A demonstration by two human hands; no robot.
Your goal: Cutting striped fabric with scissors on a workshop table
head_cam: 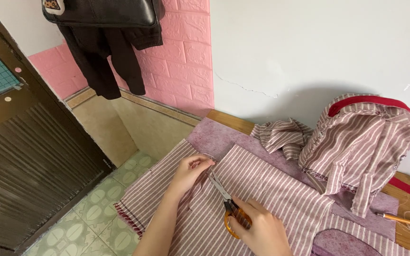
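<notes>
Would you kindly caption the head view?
Right hand cuts pink-and-white striped fabric with orange-handled scissors while left hand pinches it.

You have one view only, from the camera on your head, looking steeply down and forward over the bench. It sits close: your left hand and right hand fill the lower centre of the frame, forearms cut off by the bottom edge. The view faces the white wall across the upper right. The frame is tilted, so the tiled floor falls away at lower left beside the dark door.
</notes>
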